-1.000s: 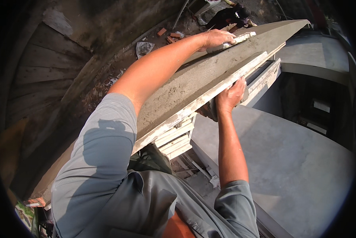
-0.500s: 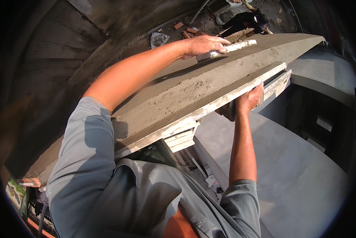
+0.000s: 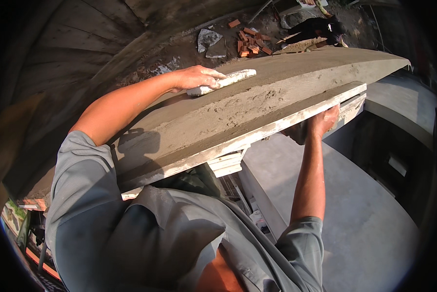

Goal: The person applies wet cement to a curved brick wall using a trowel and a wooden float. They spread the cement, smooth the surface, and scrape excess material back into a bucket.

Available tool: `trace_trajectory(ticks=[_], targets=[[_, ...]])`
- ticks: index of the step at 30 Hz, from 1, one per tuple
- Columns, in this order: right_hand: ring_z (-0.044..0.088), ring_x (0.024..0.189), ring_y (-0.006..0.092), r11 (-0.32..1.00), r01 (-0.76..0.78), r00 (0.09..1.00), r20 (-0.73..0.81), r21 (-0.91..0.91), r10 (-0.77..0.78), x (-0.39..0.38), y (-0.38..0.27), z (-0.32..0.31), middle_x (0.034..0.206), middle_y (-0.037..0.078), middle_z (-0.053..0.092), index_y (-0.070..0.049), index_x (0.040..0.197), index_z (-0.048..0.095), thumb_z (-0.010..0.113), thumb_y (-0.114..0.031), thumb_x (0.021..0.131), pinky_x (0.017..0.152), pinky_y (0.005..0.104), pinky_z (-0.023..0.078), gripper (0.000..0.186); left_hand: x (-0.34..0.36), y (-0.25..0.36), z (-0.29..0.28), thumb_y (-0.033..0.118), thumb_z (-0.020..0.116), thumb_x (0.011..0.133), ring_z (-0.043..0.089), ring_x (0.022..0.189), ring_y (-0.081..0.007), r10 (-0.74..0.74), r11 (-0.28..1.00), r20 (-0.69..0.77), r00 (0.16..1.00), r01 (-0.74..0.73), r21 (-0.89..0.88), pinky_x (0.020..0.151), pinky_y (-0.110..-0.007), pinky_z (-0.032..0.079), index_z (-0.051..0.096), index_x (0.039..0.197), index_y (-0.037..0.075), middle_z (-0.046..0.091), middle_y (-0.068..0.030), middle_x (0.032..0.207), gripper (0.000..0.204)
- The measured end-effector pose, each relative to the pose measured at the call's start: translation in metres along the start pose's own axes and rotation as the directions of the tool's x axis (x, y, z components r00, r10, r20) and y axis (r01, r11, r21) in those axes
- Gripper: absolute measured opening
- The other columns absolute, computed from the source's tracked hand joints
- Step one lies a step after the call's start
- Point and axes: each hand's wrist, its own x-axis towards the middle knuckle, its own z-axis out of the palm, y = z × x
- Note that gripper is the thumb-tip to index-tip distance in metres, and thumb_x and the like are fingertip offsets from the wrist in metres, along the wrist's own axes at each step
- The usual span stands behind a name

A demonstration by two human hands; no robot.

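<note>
My left hand (image 3: 197, 79) is closed over a white, mortar-crusted float (image 3: 228, 82). The float lies against the top of a long ledge of grey mortar (image 3: 296, 68), near its far edge. A pale board (image 3: 262, 130) runs along the near lower edge of the ledge. At that board's right part, my right hand (image 3: 325, 120) is raised with its fingers curled round the board from below. A dark object (image 3: 296, 132) shows beside the right wrist under the board; its kind cannot be made out. Rough, pitted mortar covers the ledge's near face.
Stacked pale boards (image 3: 225, 164) sit under the ledge near my chest. A smooth grey slab (image 3: 345, 204) lies lower right. Beyond the ledge are scattered red bricks (image 3: 251, 43), a crumpled plastic sheet (image 3: 207, 40) and a person in dark clothes (image 3: 318, 30).
My left hand has drawn the float leftward along the top of the ledge, toward me. The right hand stays at the board's underside. The whole view has shifted slightly.
</note>
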Motion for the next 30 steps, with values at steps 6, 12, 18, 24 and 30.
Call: trace_trajectory(ticks=[6,12,18,24,30], targets=[[0.051,0.136,0.0427,1.000,0.022,1.000,0.002,-0.011,-0.022,0.002,-0.001,0.001,0.143,0.025,0.058,0.003,0.137,0.059,0.056,-0.031,0.101,0.115,0.0501,0.039,0.050,-0.016,0.062,0.008,0.037,0.063,0.101,0.055,0.132,-0.0251,0.380,0.891,0.004,0.925,-0.365,-0.269,0.114,-0.037,0.040,0.054,0.154,0.011,0.061,-0.0152,0.144,0.060],[0.054,0.131,0.0433,0.999,0.040,0.999,0.019,-0.013,-0.039,0.003,0.001,0.001,0.137,0.024,0.062,0.003,0.134,0.061,0.057,-0.032,0.100,0.112,0.0495,0.042,0.049,-0.027,0.052,0.032,0.033,0.065,0.100,0.061,0.124,-0.0239,0.431,0.902,-0.011,0.902,-0.430,0.027,0.110,-0.036,0.044,0.060,0.149,0.011,0.064,-0.0133,0.142,0.054],[0.057,0.124,0.0439,1.000,0.024,1.000,-0.015,-0.002,-0.024,0.004,-0.003,0.001,0.129,0.023,0.065,0.002,0.127,0.065,0.056,-0.032,0.100,0.106,0.0511,0.044,0.044,-0.035,-0.011,0.001,0.030,0.066,0.099,0.061,0.130,-0.0253,0.029,1.000,0.007,1.000,-0.029,0.013,0.114,-0.040,0.042,0.059,0.150,0.011,0.061,-0.0154,0.148,0.055],[0.060,0.119,0.0434,0.999,-0.030,0.999,0.017,0.016,0.029,0.006,-0.010,-0.003,0.123,0.022,0.067,0.000,0.120,0.067,0.057,-0.035,0.100,0.101,0.0517,0.046,0.041,-0.100,0.028,-0.011,0.037,0.062,0.095,0.059,0.130,-0.0265,0.302,0.950,-0.033,0.953,-0.304,-0.076,0.113,-0.040,0.042,0.057,0.151,0.010,0.062,-0.0157,0.145,0.063],[0.062,0.115,0.0441,1.000,-0.008,1.000,0.016,-0.006,0.008,0.007,-0.005,-0.003,0.119,0.022,0.068,-0.002,0.119,0.068,0.059,-0.042,0.098,0.099,0.0513,0.047,0.046,-0.153,0.016,0.005,0.032,0.065,0.096,0.063,0.122,-0.0223,0.408,0.909,-0.001,0.913,-0.406,0.092,0.107,-0.036,0.046,0.059,0.149,0.010,0.066,-0.0143,0.141,0.057]])
